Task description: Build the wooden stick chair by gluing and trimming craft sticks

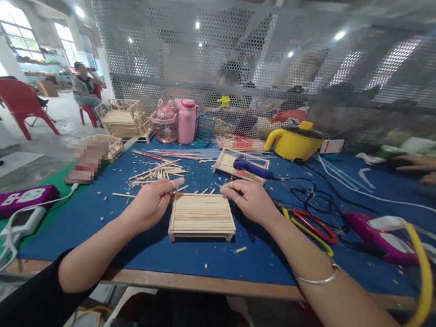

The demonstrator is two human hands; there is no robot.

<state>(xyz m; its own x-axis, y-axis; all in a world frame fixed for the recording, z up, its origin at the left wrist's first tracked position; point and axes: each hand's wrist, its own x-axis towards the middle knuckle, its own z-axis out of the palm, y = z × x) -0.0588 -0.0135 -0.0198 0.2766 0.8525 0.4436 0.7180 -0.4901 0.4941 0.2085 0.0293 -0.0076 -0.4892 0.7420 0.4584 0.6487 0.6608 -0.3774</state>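
A small platform of pale wooden sticks stands on the blue table mat, between my two hands. My left hand is at its back left corner, thumb and index finger pinched together; what they hold, if anything, is too small to name. At the back right corner is my right hand, its fingertips drawn together near the frame's edge, with their contents unclear. Behind it, a blue glue gun rests on a second stick frame. Loose sticks lie scattered beyond my left hand.
A yellow pot, a pink flask and a perforated screen stand at the back. Scissors with red handles, cables and a purple power strip are at right. A phone lies left. Another person's hand reaches in at right.
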